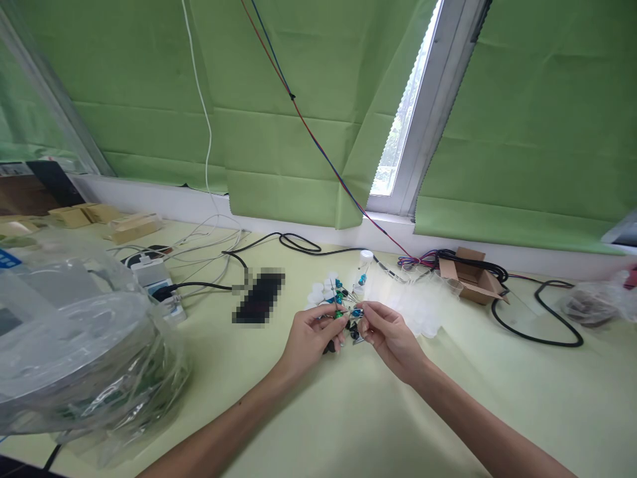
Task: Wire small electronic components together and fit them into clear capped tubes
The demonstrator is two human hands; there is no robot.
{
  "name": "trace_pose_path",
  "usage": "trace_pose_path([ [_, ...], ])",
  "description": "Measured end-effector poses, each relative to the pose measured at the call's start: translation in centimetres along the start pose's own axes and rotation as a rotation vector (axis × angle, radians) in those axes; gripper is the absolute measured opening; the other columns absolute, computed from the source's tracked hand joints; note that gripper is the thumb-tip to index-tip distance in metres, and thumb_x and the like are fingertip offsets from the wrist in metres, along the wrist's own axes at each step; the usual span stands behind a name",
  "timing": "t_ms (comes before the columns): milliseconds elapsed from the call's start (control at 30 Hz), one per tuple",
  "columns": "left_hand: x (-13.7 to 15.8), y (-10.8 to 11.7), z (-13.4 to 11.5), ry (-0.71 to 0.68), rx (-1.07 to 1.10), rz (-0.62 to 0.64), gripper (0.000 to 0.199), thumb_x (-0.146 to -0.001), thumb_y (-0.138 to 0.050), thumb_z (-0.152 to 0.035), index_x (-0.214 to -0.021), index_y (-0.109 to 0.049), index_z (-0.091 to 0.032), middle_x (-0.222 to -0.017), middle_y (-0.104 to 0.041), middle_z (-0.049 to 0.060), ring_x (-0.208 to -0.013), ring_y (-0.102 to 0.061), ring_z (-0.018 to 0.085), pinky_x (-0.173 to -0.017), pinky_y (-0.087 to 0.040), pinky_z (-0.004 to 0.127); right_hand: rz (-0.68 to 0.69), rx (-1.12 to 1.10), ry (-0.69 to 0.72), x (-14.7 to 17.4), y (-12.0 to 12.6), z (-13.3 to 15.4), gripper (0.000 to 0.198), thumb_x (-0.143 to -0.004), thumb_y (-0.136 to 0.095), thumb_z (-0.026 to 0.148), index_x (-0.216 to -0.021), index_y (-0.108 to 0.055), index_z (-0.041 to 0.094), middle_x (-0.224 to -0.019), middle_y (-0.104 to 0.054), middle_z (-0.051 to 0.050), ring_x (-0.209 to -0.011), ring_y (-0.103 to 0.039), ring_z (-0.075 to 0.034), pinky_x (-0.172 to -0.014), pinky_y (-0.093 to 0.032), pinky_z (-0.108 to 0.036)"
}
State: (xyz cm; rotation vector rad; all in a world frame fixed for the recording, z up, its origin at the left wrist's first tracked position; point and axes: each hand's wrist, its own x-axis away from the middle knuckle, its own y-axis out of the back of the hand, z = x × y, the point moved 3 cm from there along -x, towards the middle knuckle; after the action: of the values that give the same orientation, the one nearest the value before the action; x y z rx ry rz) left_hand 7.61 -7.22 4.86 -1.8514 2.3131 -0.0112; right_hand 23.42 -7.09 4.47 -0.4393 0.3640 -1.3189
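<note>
My left hand is closed in a pinch on a small green part with a thin stem rising from it. Between the fingertips of my right hand, also pinched, is a small blue part. The two parts are close together over the table; I cannot tell whether they touch. Behind my fingers lies a loose group of blue-green parts with thin metal pieces. Another blue piece is just below a white cap. Some dark pieces show between my hands, partly hidden.
Translucent white discs and clear plastic pieces spread behind my hands. At left stands a large plastic-wrapped reel. Chargers with cables, a blurred-out dark object, an open cardboard box and a black cable surround the work.
</note>
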Motion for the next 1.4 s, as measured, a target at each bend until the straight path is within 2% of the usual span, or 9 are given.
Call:
trace_pose_path([
  [600,-0.17,-0.09,0.46,0.004,-0.005,0.041,0.035,-0.078,-0.073,-0.036,-0.102,-0.071,-0.010,-0.055,-0.062,0.000,-0.045,-0.053,0.011,-0.049,-0.046,0.025,0.027,-0.050,0.040,-0.05,0.13,-0.40,0.028,-0.072,-0.081,0.043,-0.079,-0.071,0.017,-0.063,-0.055,0.001,-0.060,-0.046,-0.012,-0.056,-0.037,-0.026],
  [833,-0.08,-0.38,0.31,0.003,-0.037,0.041,0.034,-0.078,-0.073,-0.036,-0.099,-0.070,-0.010,-0.055,-0.062,0.000,-0.046,-0.053,0.012,-0.049,-0.048,0.026,0.019,-0.070,0.042,-0.06,0.16,-0.36,0.029,-0.071,-0.081,0.044,-0.075,-0.069,0.017,-0.062,-0.055,0.001,-0.059,-0.046,-0.012,-0.056,-0.037,-0.026],
  [1067,0.13,-0.48,0.34,-0.043,-0.088,0.037,0.029,-0.079,-0.071,-0.034,-0.097,-0.071,-0.011,-0.056,-0.060,0.000,-0.049,-0.054,0.012,-0.049,-0.049,0.025,0.021,-0.108,0.034,-0.22,0.36,-0.61,0.029,-0.078,-0.077,0.042,-0.071,-0.068,0.016,-0.060,-0.057,0.000,-0.059,-0.047,-0.011,-0.056,-0.038,-0.025],
  [1400,0.25,-0.65,0.58,-0.156,-0.152,0.056,0.021,-0.083,-0.068,-0.031,-0.096,-0.073,-0.015,-0.080,-0.060,0.003,-0.053,-0.058,0.011,-0.047,-0.049,0.024,-0.009,-0.124,0.032,-0.34,0.63,-0.81,0.030,-0.078,-0.077,0.041,-0.066,-0.065,0.015,-0.054,-0.057,0.001,-0.053,-0.047,-0.010,-0.052,-0.036,-0.025],
])
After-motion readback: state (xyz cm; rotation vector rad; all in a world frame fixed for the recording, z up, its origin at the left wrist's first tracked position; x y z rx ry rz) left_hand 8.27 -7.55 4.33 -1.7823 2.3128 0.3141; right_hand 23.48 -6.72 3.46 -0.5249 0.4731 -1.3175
